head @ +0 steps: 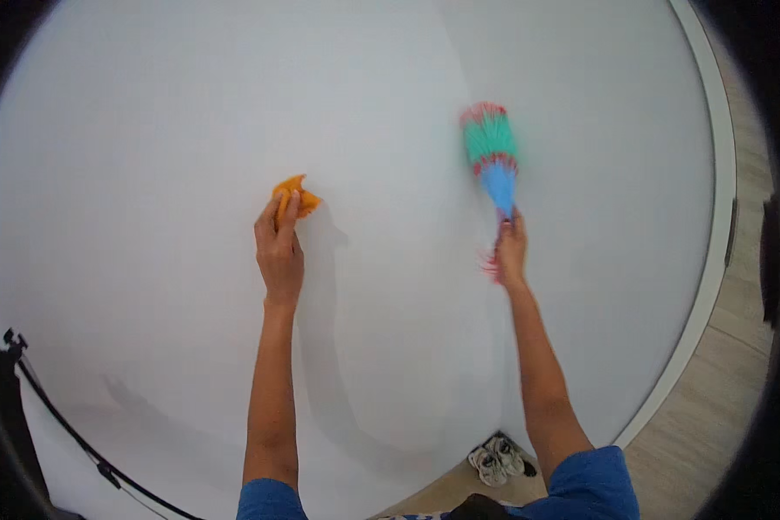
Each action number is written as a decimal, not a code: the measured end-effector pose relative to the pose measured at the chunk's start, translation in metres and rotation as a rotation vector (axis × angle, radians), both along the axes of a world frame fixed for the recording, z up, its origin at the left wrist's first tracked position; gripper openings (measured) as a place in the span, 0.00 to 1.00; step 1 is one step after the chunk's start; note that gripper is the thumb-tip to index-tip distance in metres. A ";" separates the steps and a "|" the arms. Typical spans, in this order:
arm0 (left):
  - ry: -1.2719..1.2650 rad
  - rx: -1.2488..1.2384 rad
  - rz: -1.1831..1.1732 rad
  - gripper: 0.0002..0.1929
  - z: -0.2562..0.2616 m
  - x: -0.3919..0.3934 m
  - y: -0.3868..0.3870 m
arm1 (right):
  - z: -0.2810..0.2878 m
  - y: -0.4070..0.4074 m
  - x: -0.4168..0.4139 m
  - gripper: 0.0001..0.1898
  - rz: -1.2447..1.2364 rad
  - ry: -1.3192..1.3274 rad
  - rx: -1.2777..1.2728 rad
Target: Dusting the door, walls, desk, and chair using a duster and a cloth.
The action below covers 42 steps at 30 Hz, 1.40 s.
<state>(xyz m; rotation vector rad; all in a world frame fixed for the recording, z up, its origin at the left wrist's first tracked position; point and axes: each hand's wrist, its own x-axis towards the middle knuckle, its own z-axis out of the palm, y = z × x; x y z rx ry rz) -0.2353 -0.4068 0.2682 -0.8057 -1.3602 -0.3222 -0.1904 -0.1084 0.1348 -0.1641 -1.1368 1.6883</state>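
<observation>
My left hand (279, 250) grips a bunched orange cloth (307, 200) against, or very near, the white wall (390, 273). To the right, my right hand (512, 250) is closed around the handle of a duster (492, 146). Its fluffy head points up, coloured blue near the hand, then green, with red bands in the middle and at the tip. Motion blurs the duster. Red strands (491, 266) hang below that hand. Whether the duster's head touches the wall is hard to tell.
A pair of light shoes (497, 460) sits on the floor at the foot of the wall. At lower left runs a thin black stand pole (65, 419) with a cable. A white trim strip (721, 143) edges the wall at right, beside a wood-look tiled surface (695, 396).
</observation>
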 end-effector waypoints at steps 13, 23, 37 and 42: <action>0.108 0.083 0.292 0.22 -0.036 0.044 0.254 | 0.059 0.221 -0.017 0.24 -0.403 0.244 0.351; 0.129 0.144 0.335 0.21 -0.030 0.172 0.437 | 0.142 0.467 0.111 0.25 -0.309 0.168 0.677; 0.117 0.113 0.299 0.13 0.061 0.248 0.638 | 0.284 0.613 0.186 0.17 -0.173 0.208 0.995; -0.029 0.166 0.325 0.18 0.085 0.362 0.642 | 0.337 0.574 0.273 0.17 -0.232 0.431 1.208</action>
